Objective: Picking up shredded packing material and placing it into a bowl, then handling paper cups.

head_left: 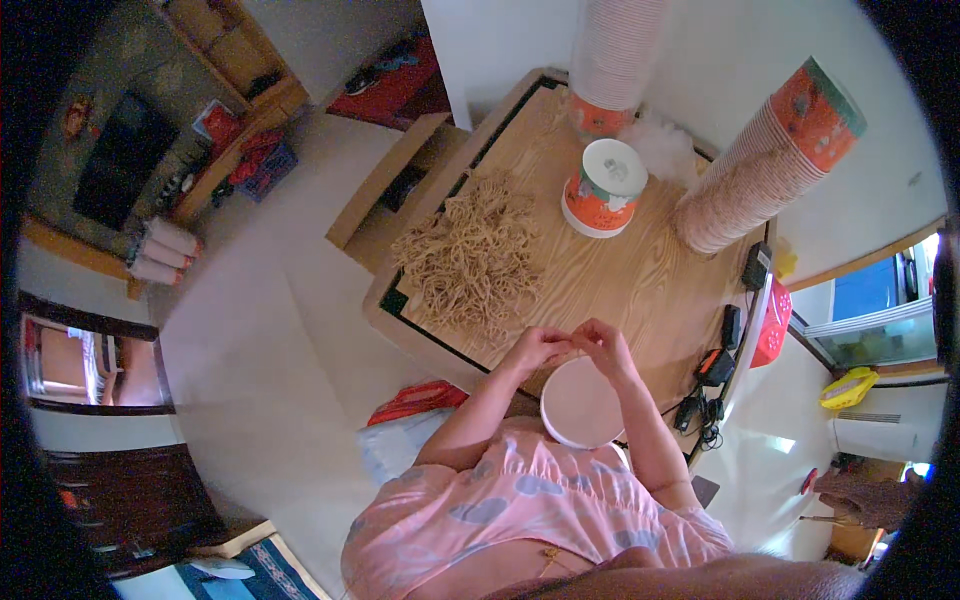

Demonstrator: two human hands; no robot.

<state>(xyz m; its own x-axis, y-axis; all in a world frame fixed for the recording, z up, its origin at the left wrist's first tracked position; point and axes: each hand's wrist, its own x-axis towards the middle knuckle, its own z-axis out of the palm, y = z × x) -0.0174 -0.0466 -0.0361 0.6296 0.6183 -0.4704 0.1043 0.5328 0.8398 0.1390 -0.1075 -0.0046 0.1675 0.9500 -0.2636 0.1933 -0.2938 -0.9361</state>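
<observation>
My left hand (540,347) and my right hand (604,347) meet at the near edge of the table, fingers pinched together. Whatever is between the fingertips is too small to make out. Just below them, in front of my body, is a round white paper tub (583,405) seen from its pale, rimmed round side; I cannot tell whether the hands touch its rim. Beyond my left hand lies a tangled heap of tan cords (475,255). An orange, green and white paper tub (603,190) stands upside down on the table beyond the hands.
Tall stacks of nested paper tubs rise at the back (620,60) and back right, the right stack (765,160) leaning. Black adapters and cables (705,405) line the table's right edge. An open cardboard box (400,190) adjoins the left side. Red and clear bags (415,405) lie beside me.
</observation>
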